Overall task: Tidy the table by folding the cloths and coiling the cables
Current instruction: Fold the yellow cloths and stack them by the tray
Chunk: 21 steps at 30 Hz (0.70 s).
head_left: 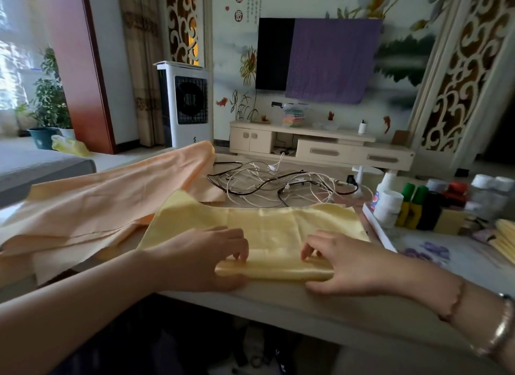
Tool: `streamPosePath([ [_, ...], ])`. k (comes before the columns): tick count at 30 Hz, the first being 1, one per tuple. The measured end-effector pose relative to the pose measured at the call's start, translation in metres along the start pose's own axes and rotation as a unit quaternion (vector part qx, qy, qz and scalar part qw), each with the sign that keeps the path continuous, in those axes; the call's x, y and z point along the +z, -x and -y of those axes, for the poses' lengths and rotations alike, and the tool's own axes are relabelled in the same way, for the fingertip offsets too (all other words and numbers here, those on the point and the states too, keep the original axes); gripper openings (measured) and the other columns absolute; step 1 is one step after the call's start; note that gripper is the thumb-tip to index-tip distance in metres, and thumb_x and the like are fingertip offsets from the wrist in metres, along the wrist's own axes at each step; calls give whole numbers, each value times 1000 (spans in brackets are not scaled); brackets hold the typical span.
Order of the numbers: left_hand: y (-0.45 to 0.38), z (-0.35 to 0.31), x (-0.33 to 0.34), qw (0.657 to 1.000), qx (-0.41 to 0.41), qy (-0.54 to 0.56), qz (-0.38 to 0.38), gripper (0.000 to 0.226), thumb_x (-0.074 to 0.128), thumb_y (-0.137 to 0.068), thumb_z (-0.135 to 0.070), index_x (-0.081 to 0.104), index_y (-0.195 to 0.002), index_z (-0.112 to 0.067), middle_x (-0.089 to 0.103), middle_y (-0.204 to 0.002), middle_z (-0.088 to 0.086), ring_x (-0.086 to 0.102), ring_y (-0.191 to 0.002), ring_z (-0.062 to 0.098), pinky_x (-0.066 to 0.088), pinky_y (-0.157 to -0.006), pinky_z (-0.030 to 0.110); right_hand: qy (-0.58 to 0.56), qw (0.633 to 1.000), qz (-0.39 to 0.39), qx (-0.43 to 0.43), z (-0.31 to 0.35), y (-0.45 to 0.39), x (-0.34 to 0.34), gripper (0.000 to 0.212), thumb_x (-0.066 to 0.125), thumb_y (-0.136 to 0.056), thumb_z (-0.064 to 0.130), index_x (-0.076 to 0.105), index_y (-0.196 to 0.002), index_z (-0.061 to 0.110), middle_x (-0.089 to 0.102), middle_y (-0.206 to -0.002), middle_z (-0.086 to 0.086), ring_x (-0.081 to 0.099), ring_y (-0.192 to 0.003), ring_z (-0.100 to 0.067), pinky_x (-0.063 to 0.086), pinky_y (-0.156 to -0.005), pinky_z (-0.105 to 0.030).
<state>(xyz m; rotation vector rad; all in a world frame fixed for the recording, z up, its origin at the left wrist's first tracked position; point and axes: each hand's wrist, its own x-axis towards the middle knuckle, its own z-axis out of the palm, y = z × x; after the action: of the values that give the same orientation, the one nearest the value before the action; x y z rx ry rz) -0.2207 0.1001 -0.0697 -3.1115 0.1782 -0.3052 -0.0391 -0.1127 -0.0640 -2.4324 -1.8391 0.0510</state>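
Observation:
A shiny yellow cloth (pixel 267 227) lies flat on the table in front of me, its near edge rolled into a thick fold. My left hand (pixel 203 260) grips the left end of that fold, fingers curled over the top and thumb below. My right hand (pixel 345 263) pinches the right end the same way. A larger peach cloth (pixel 111 201) lies crumpled to the left, partly under the yellow one. Behind both, a tangle of white and black cables (pixel 281 185) is spread loose on the table.
Bottles and jars (pixel 412 207) crowd a tray at the right, with folded yellow cloth (pixel 505 240) at the far right edge. The table's near edge (pixel 278 305) runs just below my hands. A TV cabinet (pixel 320 148) and fan stand beyond.

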Motion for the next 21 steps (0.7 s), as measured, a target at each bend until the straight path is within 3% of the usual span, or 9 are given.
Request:
streamPosePath([
  [4,8,4,-4,998,-41,-38,32,34,56,-83,-36,46,-115,-35,45,-116,-19,43,-108,2,45,-84,30,83,996,-5,26,4,7,-4,34,59,-81,26,45,-113,27,48,-116,11,46,-93,-8,39,-75,-27],
  [7,15,15,-5,992,-83,-76,50,36,52,-85,-23,47,-119,-33,48,-120,-16,47,-115,6,45,-88,31,126,989,-3,76,-2,9,-4,29,48,-82,9,47,-108,23,56,-117,3,55,-105,-20,43,-91,-35],
  [9,19,24,-6,989,-121,-84,29,34,49,-86,-17,55,-117,-30,57,-117,-11,56,-107,12,45,-86,27,138,984,-15,107,-8,10,-6,23,45,-83,8,51,-99,24,61,-108,0,56,-105,-20,38,-96,-34],
  [12,21,34,-18,982,-187,-19,-16,24,50,-79,-11,63,-96,-23,60,-87,-8,57,-83,15,44,-72,25,49,990,-30,131,-16,5,-21,8,50,-85,16,58,-85,18,62,-87,-2,57,-90,-18,37,-74,-29],
  [14,18,40,-27,981,-193,28,-18,20,52,-77,-7,64,-90,-17,54,-76,-9,54,-78,13,41,-69,23,-18,988,-44,144,-21,0,-32,12,55,-84,19,61,-80,10,62,-78,-6,58,-77,-18,41,-65,-32],
  [18,13,45,-36,972,-211,84,62,13,54,-85,-14,59,-97,-17,53,-86,-8,50,-77,8,39,-65,14,-73,983,54,162,-31,-8,-40,28,55,-87,23,61,-92,-3,51,-78,-4,47,-71,-14,36,-63,-31],
  [21,13,50,-28,965,-235,56,100,7,55,-88,-24,52,-94,-22,47,-84,-12,45,-75,7,36,-63,10,-63,983,69,159,-40,-14,-34,12,58,-86,25,62,-84,13,55,-80,3,49,-74,-10,40,-67,-26],
])
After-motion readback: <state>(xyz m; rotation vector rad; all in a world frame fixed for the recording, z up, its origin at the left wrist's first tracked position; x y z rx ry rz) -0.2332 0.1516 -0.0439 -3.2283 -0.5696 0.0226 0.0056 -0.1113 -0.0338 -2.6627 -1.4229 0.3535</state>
